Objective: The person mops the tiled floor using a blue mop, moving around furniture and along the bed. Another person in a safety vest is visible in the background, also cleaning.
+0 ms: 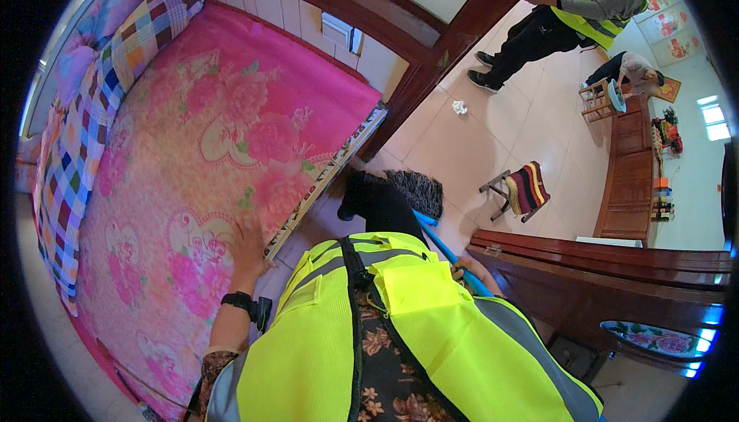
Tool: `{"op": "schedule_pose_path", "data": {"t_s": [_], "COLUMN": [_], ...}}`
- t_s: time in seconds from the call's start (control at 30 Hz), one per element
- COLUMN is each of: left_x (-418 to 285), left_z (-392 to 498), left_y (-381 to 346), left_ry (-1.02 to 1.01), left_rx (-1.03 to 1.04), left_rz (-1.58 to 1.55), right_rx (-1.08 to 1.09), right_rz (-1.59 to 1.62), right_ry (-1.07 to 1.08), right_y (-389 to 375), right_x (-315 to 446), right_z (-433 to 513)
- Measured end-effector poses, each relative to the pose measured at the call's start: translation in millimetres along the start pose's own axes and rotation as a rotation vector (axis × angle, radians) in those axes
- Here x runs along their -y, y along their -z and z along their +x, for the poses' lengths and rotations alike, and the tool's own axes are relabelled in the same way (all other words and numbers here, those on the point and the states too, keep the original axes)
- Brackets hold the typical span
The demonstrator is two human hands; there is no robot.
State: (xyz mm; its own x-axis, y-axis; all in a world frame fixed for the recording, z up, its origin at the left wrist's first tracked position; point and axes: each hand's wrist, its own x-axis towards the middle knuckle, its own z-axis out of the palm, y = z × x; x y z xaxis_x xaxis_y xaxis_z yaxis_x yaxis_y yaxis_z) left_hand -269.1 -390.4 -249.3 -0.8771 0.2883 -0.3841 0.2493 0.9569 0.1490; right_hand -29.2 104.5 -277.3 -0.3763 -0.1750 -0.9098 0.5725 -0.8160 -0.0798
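My left hand (248,243) rests with its fingers spread on the pink floral cover of the bed (190,133), close to the bed's tiled edge. A dark band with a device sits on that wrist. At my right side, my right hand (467,269) is closed around the blue handle of a broom or mop (441,240). The dark, shaggy head (417,191) of this tool lies on the floor tiles beside my leg. My vest hides part of the handle.
A folding stool (522,192) with a striped cover and a crumpled white paper (459,107) are on the floor. A brown door (577,283) stands at the right. One person in a vest (594,0) stands beyond the doorframe; another bends by a wooden chair (597,101).
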Motion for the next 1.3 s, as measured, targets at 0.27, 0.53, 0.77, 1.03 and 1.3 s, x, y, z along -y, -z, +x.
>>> {"op": "schedule_pose_path", "data": {"t_s": [0.27,0.53,0.77,1.03,1.3], "left_x": [4,1,3,4,5], "left_z": [4,2,2,6,6], "left_y": [-6,-1,-5,-9,-13], "left_ry": [0.048,-0.018,-0.079,-0.012,-0.020], "left_rx": [0.048,0.042,0.001,0.084,0.037], "left_rz": [0.037,-0.026,0.014,0.021,0.047], "right_rx": [0.094,0.063,0.029,-0.043,-0.081], "right_rz": [-0.006,-0.017,-0.043,-0.037,-0.091], "right_ry": [-0.222,-0.076,-0.025,0.075,-0.027], "right_y": [16,0,-2,-6,-1], "right_x": [9,6,4,-6,0], "right_z": [9,2,0,-6,-5]}}
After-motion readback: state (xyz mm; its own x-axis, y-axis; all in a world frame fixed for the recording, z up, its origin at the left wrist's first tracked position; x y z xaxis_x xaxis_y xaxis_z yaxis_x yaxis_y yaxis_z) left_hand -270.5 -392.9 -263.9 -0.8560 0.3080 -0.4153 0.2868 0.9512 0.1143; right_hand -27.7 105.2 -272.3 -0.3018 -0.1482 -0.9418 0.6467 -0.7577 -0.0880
